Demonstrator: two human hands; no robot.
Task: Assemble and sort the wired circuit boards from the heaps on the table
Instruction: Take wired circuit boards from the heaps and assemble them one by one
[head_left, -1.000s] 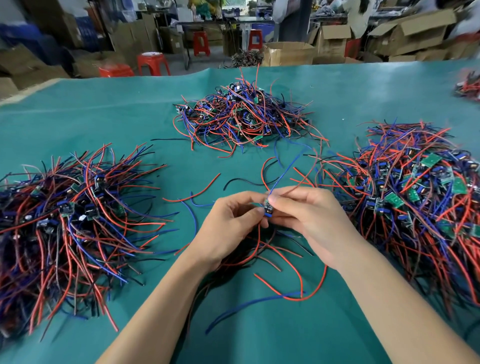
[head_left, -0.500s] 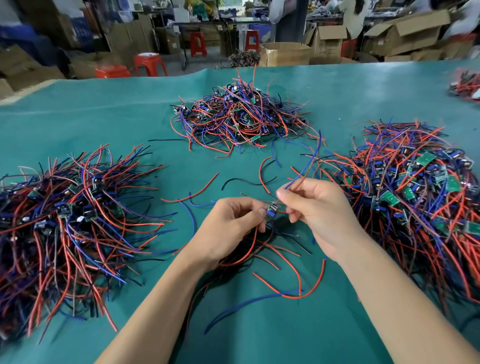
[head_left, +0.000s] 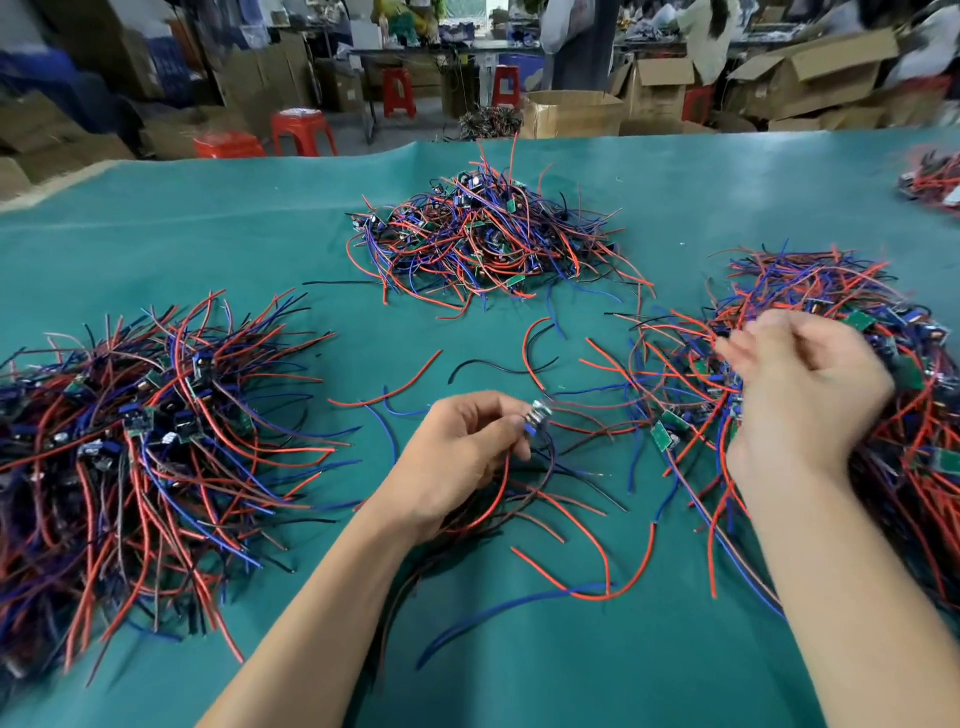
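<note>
My left hand (head_left: 457, 457) pinches a small wired circuit board (head_left: 537, 415) at table centre, its red, black and blue wires trailing down under the palm. My right hand (head_left: 800, 395) hovers blurred over the left edge of the right heap (head_left: 883, 415) of boards with red and blue wires, fingers loosely spread and holding nothing that I can see. A second heap (head_left: 145, 441) lies at the left. A third heap (head_left: 483, 244) sits further back in the middle.
Loose red, blue and black wires (head_left: 582, 571) lie scattered on the green table cover (head_left: 208, 249) around my hands. A further small pile (head_left: 935, 179) shows at the far right edge. Cardboard boxes (head_left: 571, 111) and red stools (head_left: 301, 132) stand beyond the table.
My right hand let go of the board and its blue wire and swung right over the right heap. My left hand kept the board and stayed at the centre.
</note>
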